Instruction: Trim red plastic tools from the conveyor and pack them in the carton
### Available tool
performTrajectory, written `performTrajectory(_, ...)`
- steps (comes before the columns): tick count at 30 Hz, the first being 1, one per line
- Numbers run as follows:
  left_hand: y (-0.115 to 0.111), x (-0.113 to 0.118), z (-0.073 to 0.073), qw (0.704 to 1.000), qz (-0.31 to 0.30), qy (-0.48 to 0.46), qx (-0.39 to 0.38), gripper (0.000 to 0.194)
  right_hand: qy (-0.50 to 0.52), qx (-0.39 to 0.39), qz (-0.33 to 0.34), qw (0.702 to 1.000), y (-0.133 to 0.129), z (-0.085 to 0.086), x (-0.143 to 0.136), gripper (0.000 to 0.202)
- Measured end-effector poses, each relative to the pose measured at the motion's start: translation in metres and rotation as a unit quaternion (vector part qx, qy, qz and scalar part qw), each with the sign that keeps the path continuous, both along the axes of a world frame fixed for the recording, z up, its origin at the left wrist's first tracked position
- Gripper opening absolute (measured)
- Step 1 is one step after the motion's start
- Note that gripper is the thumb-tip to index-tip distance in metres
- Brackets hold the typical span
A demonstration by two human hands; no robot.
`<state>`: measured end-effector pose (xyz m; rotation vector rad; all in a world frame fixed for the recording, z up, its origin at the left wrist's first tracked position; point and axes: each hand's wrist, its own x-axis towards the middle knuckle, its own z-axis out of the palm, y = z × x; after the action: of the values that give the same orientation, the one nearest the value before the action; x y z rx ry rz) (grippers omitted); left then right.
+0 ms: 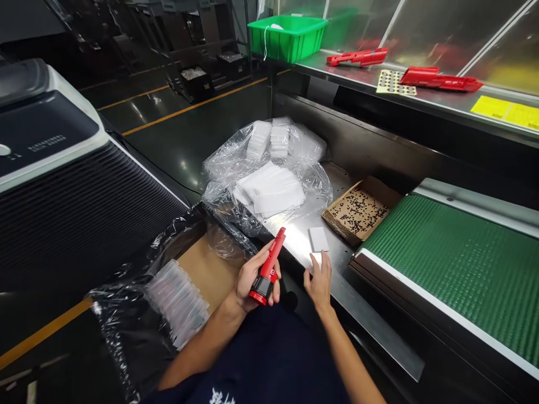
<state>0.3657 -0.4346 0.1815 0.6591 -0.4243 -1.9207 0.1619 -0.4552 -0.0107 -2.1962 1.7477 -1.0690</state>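
My left hand (248, 280) is wrapped round a slim red and black tool part (270, 266), its narrow red end pointing up and away and its round black base towards me. Its exact kind does not show. On the metal bench my right hand (319, 283) has its bent fingers round a small white card (316, 259), partly hidden by the fingers. Just beyond lies a white block or card stack (319, 239). Farther back, flat white sleeves (272, 188) are fanned out on clear plastic, with more bundles (269, 139) behind them.
A cardboard tray (357, 213) of tiny dark parts sits beside a green conveyor belt (458, 264). At left, a black-lined box (223, 269) contains bagged pieces (179, 300). The upper shelf carries a green bin (288, 42) and red housings (440, 79). A black ribbed conveyor (84, 230) stands far left.
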Motion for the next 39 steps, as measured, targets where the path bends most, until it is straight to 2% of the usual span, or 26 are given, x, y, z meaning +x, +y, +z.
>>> performTrajectory(3, -0.003, -0.002, -0.005, 1.0, -0.004, -0.009, 0.012, 0.061, -0.017, 0.001, 0.006, 1.0, 0.034, 0.01, -0.002, 0.036)
performTrajectory(6, -0.007, -0.006, -0.008, 1.0, -0.022, 0.001, 0.004, 0.06, -0.037, 0.003, -0.01, 0.999, 0.05, 0.021, -0.011, 0.033)
performTrajectory(11, -0.012, -0.015, -0.011, 0.996, -0.075, 0.033, -0.032, 0.054, -0.069, 0.015, -0.045, 0.996, 0.05, 0.051, -0.02, 0.029)
performTrajectory(14, -0.015, -0.019, -0.011, 0.994, -0.102, 0.027, -0.035, 0.05, -0.127, 0.05, -0.052, 0.989, 0.049, 0.072, -0.017, 0.029)
performTrajectory(19, -0.02, -0.027, -0.009, 0.991, -0.131, 0.017, -0.039, 0.053, -0.275, 0.136, -0.046, 0.951, 0.051, 0.104, -0.002, 0.031)
performTrajectory(21, -0.021, -0.031, -0.01, 0.988, -0.145, 0.009, -0.041, 0.056, -0.359, 0.155, -0.013, 0.92, 0.049, 0.116, 0.008, 0.044)
performTrajectory(25, -0.021, -0.037, -0.013, 0.982, -0.179, -0.032, -0.045, 0.061, -0.446, 0.187, 0.037, 0.874, 0.034, 0.139, 0.029, 0.097)
performTrajectory(26, -0.021, -0.036, -0.013, 0.98, -0.186, -0.054, -0.051, 0.063, -0.459, 0.208, 0.039, 0.863, 0.03, 0.143, 0.031, 0.105)
performTrajectory(28, -0.022, -0.034, -0.013, 0.968, -0.196, -0.135, -0.086, 0.066, -0.5, 0.245, 0.032, 0.83, 0.024, 0.148, 0.034, 0.106)
performTrajectory(30, -0.022, -0.031, -0.011, 0.925, -0.186, -0.285, -0.168, 0.067, -0.558, 0.271, 0.027, 0.784, 0.021, 0.15, 0.034, 0.092)
performTrajectory(33, -0.023, -0.03, -0.011, 0.794, -0.162, -0.5, -0.305, 0.065, -0.636, 0.322, 0.04, 0.7, 0.024, 0.147, 0.033, 0.072)
performTrajectory(34, -0.023, -0.032, -0.012, 0.756, -0.166, -0.539, -0.333, 0.066, -0.656, 0.337, 0.042, 0.674, 0.026, 0.144, 0.033, 0.069)
performTrajectory(36, -0.024, -0.038, -0.012, 0.7, -0.202, -0.582, -0.361, 0.07, -0.686, 0.357, 0.022, 0.633, 0.031, 0.138, 0.033, 0.064)
performTrajectory(39, -0.028, -0.047, -0.009, 0.612, -0.281, -0.633, -0.383, 0.072, -0.717, 0.36, -0.016, 0.597, 0.037, 0.126, 0.031, 0.054)
